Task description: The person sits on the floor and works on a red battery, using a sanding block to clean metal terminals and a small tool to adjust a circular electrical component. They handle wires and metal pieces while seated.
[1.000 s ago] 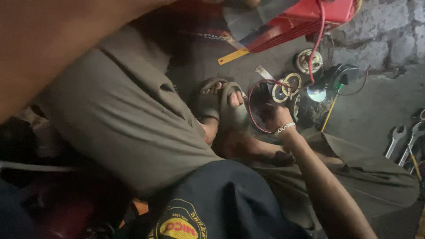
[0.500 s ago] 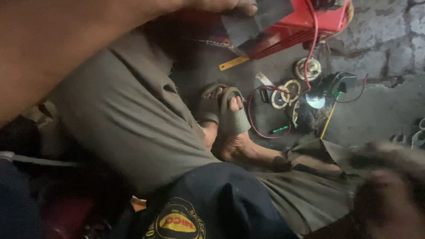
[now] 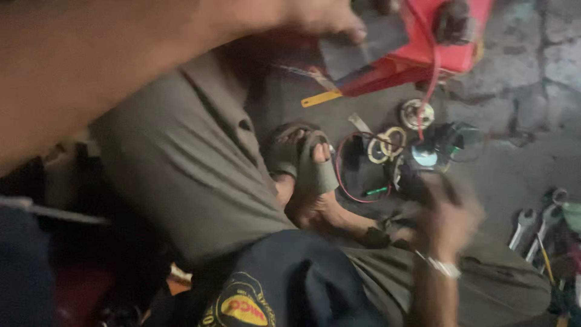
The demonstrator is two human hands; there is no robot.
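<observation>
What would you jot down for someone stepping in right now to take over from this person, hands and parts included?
Left hand: raised at the top of the view, its grip on a dark flat piece held against the red housing.
Right hand: blurred, over the small round part with a pale face on the floor; whether it holds anything cannot be told.
Nearby on the floor: brass-coloured rings, a red wire loop, a yellow strip, spanners at the right edge.
Done: parts are laid out loose.
Left: nothing looks fitted together yet; check the right hand first.
</observation>
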